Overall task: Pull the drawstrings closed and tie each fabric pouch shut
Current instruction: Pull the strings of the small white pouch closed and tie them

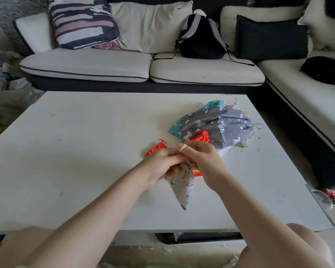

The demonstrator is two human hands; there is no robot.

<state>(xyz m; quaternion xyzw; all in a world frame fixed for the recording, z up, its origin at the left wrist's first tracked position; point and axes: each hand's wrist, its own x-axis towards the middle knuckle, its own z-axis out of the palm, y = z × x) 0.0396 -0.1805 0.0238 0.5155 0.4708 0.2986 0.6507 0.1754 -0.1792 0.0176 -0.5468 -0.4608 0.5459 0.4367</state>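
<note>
A small pale printed pouch point(182, 186) hangs point-down above the white table point(75, 151), its gathered neck pinched between both hands. My left hand point(161, 167) grips the neck from the left. My right hand point(203, 161) holds it from the right, with the light drawstring point(182, 147) wound around a raised fingertip. Behind the hands lie two red pouches, one point(157, 148) flat at the left, one point(201, 136) cinched at the right. A pile of larger pouches, grey with white animals point(219, 124) over a turquoise one point(175, 128), sits at the far right.
A white sofa point(104, 66) with cushions and a black backpack point(200, 37) stands beyond the table. A dark garment point(325, 69) lies on the right sofa section. Clutter sits on the floor at the left, and my knees are under the table's near edge.
</note>
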